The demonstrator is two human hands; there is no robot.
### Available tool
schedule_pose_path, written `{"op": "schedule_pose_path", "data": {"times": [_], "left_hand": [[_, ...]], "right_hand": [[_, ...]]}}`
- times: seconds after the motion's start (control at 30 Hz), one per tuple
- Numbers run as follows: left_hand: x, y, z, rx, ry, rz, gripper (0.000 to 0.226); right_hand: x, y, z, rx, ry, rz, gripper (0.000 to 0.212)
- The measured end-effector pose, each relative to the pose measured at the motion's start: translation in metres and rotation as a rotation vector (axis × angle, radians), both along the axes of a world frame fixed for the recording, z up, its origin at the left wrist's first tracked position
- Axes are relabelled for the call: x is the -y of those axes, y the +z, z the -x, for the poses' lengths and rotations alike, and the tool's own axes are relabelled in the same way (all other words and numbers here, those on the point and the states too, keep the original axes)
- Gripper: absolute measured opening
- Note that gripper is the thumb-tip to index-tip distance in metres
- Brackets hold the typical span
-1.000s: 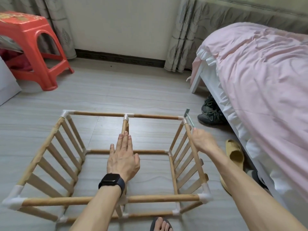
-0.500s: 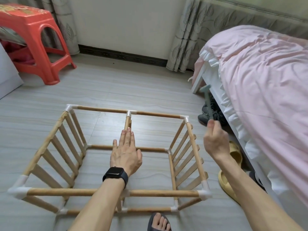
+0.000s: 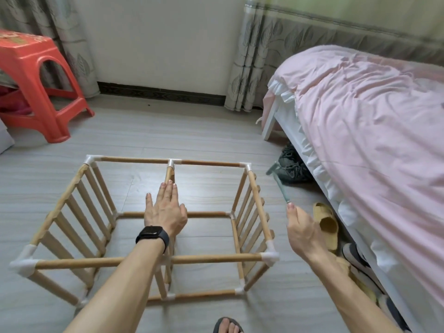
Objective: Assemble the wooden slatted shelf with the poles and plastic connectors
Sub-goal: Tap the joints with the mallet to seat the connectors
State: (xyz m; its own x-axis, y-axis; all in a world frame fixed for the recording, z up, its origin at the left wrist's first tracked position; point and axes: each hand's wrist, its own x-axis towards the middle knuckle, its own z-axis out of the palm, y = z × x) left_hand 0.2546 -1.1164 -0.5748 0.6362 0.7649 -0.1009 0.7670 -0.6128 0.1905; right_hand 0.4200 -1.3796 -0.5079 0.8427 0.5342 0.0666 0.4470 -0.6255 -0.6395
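The wooden shelf frame [image 3: 216, 257] stands on the floor, its poles joined by white plastic connectors [image 3: 270, 257], with slatted panels on its left and right sides. My left hand [image 3: 165, 210], with a black watch on the wrist, lies flat with straight fingers on the middle top pole [image 3: 169, 174]. My right hand [image 3: 301, 227] is to the right of the frame, off its right panel, and grips the handle of a small greenish hammer [image 3: 278, 182] whose head points up and away.
A red plastic stool [image 3: 36, 90] stands at the back left. A bed with a pink cover [image 3: 372, 131] fills the right side, with shoes [image 3: 292, 165] and a yellow slipper [image 3: 325, 222] beside it. My foot in a sandal [image 3: 227, 325] is at the bottom edge.
My right hand has come away from the right top rail and swung out to the right with the hammer. My left hand has stayed on the middle pole.
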Motion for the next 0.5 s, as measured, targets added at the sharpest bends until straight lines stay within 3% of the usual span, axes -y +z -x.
{"op": "schedule_pose_path", "data": {"times": [0.2,0.33,0.5], "left_hand": [[0.036,0.020,0.008,-0.005,-0.152,-0.139,0.063],[0.103,0.019,0.013,0.056,-0.308,-0.074,0.062],[0.143,-0.009,0.028,0.028,-0.335,0.014,0.058]], "right_hand": [[0.083,-0.022,0.066,-0.034,0.029,-0.021,0.050],[0.115,-0.045,0.096,-0.034,0.057,0.045,0.046],[0.120,-0.060,0.109,0.068,0.069,0.269,0.040]]}}
